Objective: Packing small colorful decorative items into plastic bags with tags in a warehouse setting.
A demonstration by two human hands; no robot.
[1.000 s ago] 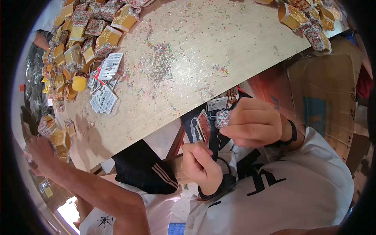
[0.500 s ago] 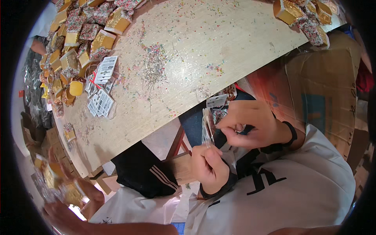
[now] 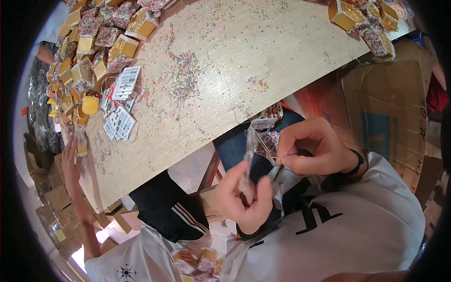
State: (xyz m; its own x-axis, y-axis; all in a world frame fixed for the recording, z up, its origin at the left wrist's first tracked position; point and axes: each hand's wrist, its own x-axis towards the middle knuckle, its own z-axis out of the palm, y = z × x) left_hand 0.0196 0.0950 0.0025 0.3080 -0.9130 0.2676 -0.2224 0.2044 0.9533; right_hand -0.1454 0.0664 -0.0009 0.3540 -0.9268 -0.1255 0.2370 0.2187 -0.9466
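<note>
Over my lap, my left hand (image 3: 246,197) is curled around the lower end of a narrow clear plastic strip (image 3: 250,143), its thumb standing away from the fingers. To its right, my right hand (image 3: 317,148) has thumb and forefinger pinched together; what lies in the pinch is too small to make out. Thin pale strands (image 3: 266,148) run between the hands. Beyond them, partly hidden, rests a sprinkle-coated piece (image 3: 270,137) with a pale card tag (image 3: 263,123) at its top, close to the table edge.
Gold-and-sprinkle blocks (image 3: 124,49) are heaped at the table's far left, beside white tags (image 3: 121,123). Thin metal pins (image 3: 185,84) lie among beads. More blocks (image 3: 347,16) sit far right, above a cardboard box (image 3: 387,113). A co-worker's hand (image 3: 71,162) reaches the left edge.
My left hand's thumb has moved away from its fingers, and the hand has lowered slightly. My right hand has shifted right. The co-worker's hand has moved up to a block on the table edge.
</note>
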